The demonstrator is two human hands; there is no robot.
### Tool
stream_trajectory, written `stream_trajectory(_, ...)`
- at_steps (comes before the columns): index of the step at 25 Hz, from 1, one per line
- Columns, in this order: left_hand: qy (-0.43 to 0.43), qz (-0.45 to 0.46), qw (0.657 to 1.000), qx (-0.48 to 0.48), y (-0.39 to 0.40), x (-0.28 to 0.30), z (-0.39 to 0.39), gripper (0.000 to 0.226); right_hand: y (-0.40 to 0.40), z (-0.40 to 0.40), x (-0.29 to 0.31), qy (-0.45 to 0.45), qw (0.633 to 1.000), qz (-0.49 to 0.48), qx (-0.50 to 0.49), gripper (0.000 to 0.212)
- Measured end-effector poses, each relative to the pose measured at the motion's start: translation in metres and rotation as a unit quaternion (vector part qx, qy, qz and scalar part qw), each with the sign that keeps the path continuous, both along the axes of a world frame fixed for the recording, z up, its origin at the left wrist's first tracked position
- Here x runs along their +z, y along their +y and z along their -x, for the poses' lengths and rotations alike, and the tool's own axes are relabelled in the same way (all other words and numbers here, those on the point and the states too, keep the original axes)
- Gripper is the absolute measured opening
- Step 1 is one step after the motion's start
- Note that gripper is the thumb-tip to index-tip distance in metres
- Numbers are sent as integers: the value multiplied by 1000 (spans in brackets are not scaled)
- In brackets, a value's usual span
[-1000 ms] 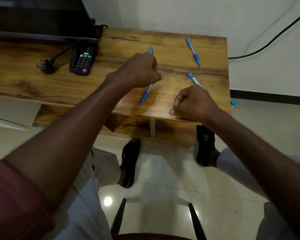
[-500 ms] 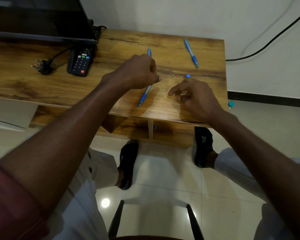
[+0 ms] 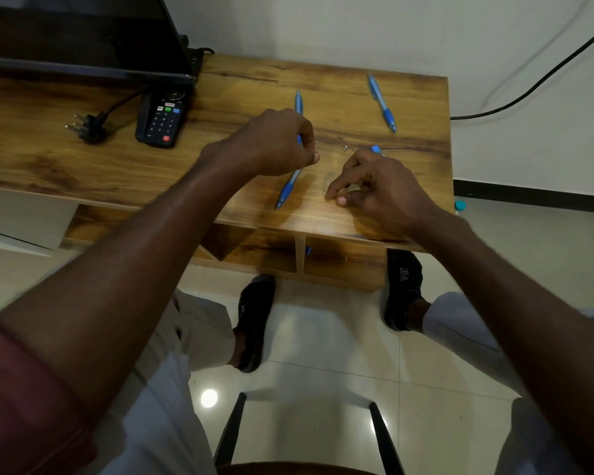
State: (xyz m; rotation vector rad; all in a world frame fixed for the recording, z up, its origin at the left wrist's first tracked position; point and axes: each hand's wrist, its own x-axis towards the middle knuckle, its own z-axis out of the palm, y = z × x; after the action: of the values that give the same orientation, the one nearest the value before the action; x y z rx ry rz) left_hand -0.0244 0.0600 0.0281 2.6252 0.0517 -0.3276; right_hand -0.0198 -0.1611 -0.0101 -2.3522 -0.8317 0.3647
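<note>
Head cam: the blue pen [image 3: 286,190] lies flat on the bench [image 3: 83,159], running under our left hand [image 3: 275,142]. That hand's fingers are curled into a fist and we can't tell if they pinch anything, while our right hand [image 3: 381,186] has its fingers loosely parted, tips on the wood near the pen, nothing visibly held. We reckon the pen's light, stiff, slick and rolls easily, so pinch it at the darker grip sleeve.
</note>
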Motion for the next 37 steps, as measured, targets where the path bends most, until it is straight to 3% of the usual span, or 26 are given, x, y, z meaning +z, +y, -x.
stream_trajectory(10, 28, -7, 1000, 2, -4, 9, 2, 27, -6, 23, -9, -16, 997, -22, -71, 24)
stream_trajectory(26, 27, -45, 996, -72, -11, 8, 20, 28, -15, 47, -10, 2, 998, -30, -63, 13)
stream_trajectory(30, 15, -41, 996, -73, -13, 6, 18, 27, -15, 47, -4, 28, 987, -96, -122, 10)
stream_trajectory(33, 16, -54, 995, -79, -17, 1, 18, 23, -16, 52, 10, 96, 956, -163, -222, 11)
stream_trajectory(35, 18, -59, 995, -81, -23, -3, 19, 20, -21, 58, 19, 221, 915, -175, -288, 14)
stream_trajectory(37, 17, -62, 995, -81, -28, -6, 20, 21, -26, 68, 26, 369, 863, -112, -325, 22)
